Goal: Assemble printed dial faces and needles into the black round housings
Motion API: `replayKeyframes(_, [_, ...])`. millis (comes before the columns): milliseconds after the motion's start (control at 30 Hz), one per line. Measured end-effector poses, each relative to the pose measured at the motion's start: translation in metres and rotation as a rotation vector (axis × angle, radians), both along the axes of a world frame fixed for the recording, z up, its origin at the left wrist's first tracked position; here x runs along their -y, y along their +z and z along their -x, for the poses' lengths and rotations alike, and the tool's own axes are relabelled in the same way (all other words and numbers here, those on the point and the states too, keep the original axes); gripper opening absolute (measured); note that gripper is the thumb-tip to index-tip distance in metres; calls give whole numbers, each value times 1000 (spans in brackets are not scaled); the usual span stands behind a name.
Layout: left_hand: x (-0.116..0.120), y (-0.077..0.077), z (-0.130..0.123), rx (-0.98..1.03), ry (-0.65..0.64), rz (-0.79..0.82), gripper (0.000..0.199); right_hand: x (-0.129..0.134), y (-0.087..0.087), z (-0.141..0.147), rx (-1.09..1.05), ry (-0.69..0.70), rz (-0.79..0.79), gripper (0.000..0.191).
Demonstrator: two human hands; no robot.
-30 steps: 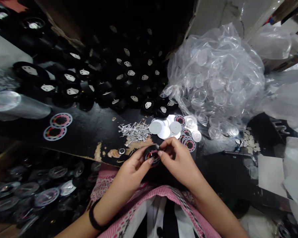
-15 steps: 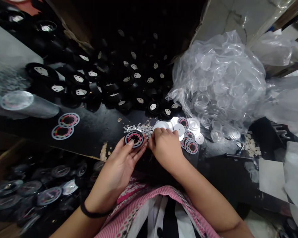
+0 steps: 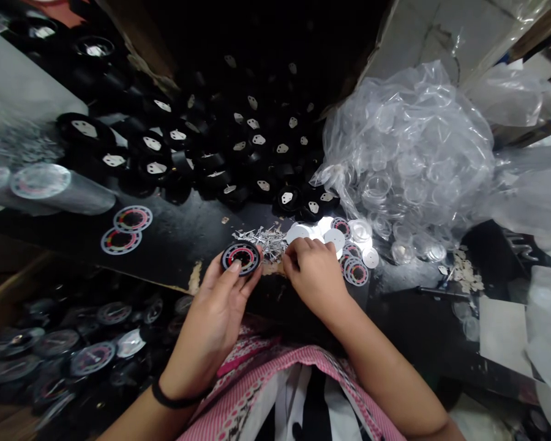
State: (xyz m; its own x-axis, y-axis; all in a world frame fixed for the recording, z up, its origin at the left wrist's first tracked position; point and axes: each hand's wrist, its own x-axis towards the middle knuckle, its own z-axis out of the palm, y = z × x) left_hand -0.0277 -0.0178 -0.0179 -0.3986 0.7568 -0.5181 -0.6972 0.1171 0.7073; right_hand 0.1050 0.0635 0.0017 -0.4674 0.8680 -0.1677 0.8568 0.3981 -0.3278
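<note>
I see left hand (image 3: pixel 215 306) gripping black dial gauge (image 3: pixel 241 258), thumb on face, above counter (image 3: pixel 174 236) edge. Right hand (image 3: pixel 314 272) curled, fingertips pinching in metal needle pile (image 3: pixel 264 237) beside gauge. Since last frame: gauge shifted slightly left.

Needles (image 3: pixel 262 237) lie between dial (image 3: pixel 241 257) and discs (image 3: pixel 335 237).

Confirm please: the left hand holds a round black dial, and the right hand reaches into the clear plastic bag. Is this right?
Not quite. In the head view the left hand does hold the round black dial, but the right hand is at the pile of small metal pins, not in the clear plastic bag.
</note>
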Motion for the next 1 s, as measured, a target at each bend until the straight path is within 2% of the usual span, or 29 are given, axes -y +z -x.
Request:
replayKeyframes(100, [4,-2,4,-20,-8,-19,20,1,4,-8,0,-6,22,15])
replayKeyframes(233, [11,-3,2,14,-79,23,20,3,8,-15,23,-21,36,15])
replayKeyframes(367, [14,-5,-3,43,-110,24,21,5,7,-7,71,60,-19,17])
replayKeyframes(567, [15,-11,-2,41,-87,7,22,5,1,9,161,169,-161,16])
replayKeyframes(667, [14,-10,-3,56,-84,-6,22,2,0,11,173,185,-164,17])
replayKeyframes(867, [4,-2,-9,69,-69,-84,18,7,6,3,-13,114,-27,15])
replayKeyframes(1000, [0,3,-12,94,-92,-91,17,15,7,-9,-79,110,-82,18])
